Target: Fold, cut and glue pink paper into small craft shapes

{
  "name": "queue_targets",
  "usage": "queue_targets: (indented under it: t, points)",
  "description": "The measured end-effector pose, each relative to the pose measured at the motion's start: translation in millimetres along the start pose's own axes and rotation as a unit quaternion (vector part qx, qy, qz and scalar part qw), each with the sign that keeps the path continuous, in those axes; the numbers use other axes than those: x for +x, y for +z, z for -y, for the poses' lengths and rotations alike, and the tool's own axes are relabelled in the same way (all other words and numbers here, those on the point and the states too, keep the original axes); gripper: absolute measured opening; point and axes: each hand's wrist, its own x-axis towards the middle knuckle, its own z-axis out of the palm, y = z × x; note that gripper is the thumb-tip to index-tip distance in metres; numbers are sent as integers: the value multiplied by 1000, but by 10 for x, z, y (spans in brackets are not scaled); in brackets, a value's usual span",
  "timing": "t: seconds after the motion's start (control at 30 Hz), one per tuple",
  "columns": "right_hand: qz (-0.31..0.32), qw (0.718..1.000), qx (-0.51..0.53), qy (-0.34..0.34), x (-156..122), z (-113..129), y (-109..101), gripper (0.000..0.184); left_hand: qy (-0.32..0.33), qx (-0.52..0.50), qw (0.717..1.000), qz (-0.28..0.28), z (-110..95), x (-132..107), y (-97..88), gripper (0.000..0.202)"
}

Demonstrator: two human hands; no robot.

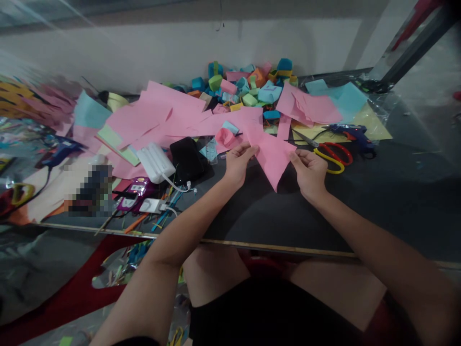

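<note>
Between my two hands a pink sheet of paper is held above the dark table, one pointed corner hanging down toward me. My left hand pinches its left edge between thumb and fingers. At the right corner, my right hand grips the paper the same way. Scissors with red and yellow handles lie just beyond my right hand. Past my left hand sits a small rolled pink paper piece with a light blue bit beside it.
A heap of small coloured paper boxes stands against the wall. Pink sheets spread across the left, near a white power bank and a black pouch-like object. Blue glue guns lie at both sides. The table's front edge runs near my lap.
</note>
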Motion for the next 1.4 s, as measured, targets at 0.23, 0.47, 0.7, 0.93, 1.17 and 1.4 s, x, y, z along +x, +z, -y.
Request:
queue_targets:
  t: [0.23, 0.47, 0.7, 0.93, 1.17, 1.4]
  points:
    - [8, 998, -54, -33, -50, 54, -6, 33, 29, -43, 999, -4, -74, 119, -79, 37]
    - [14, 996, -78, -41, -83, 82, -3, 30, 49, -12, 998, -25, -87, 184, -132, 33]
    - [17, 997, -64, -38, -75, 93, 3, 28, 60, -5, 998, -4, -91, 178, -144, 43]
    - [-5, 998, -56, -33, -59, 72, 3, 33, 32, 20, 999, 27, -127, 106, -79, 36]
    - [6, 999, -42, -27, -69, 77, 11, 35, 39, 13, 999, -1, -112, 146, -115, 36]
    - [5, 1000, 1, 4, -42, 78, 11, 40, -34, 30, 991, 123, -105, 28, -80, 36]
